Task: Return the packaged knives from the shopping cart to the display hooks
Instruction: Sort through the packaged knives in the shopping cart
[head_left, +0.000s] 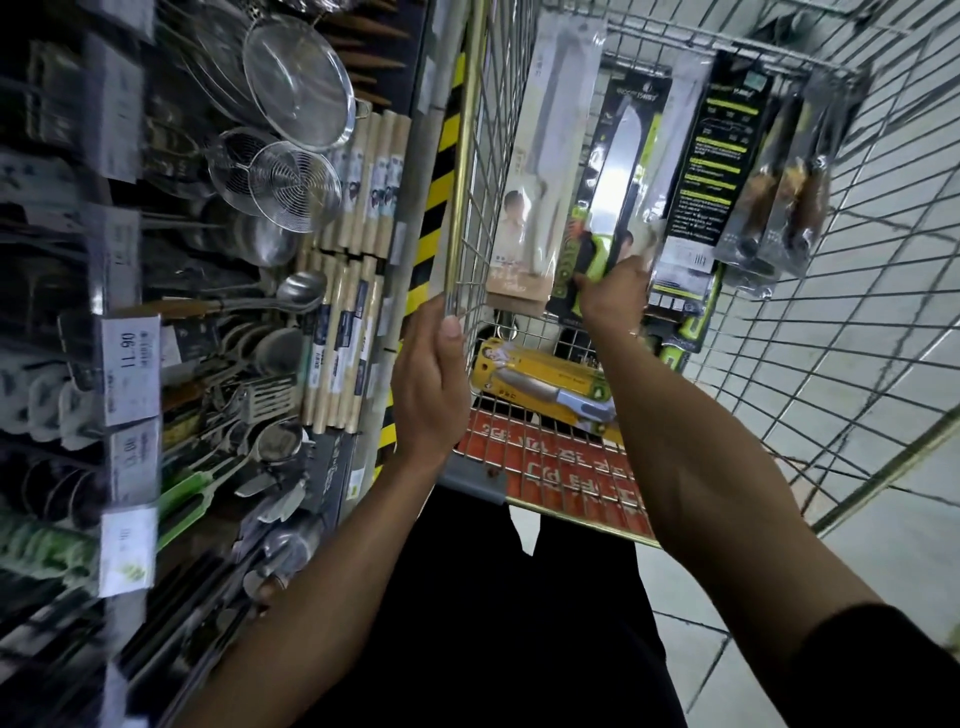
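My right hand (613, 296) grips the lower end of a black-and-green packaged knife (615, 176) that stands upright inside the wire shopping cart (470, 156). A pale packaged knife (545, 156) leans to its left, and more black-and-green packs (711, 171) and brown-handled knife packs (784, 182) stand to its right. A yellow packaged knife (545, 384) lies flat on the cart's floor. My left hand (431, 384) grips the cart's near left rim.
Display shelving on the left carries hanging wire strainers (296, 78), ladles (291, 296), spatulas, wooden rolling pins (353, 260) and price tags (130, 364). A yellow-and-black striped post (436, 197) runs between the shelf and the cart. Tiled floor (883, 312) lies to the right.
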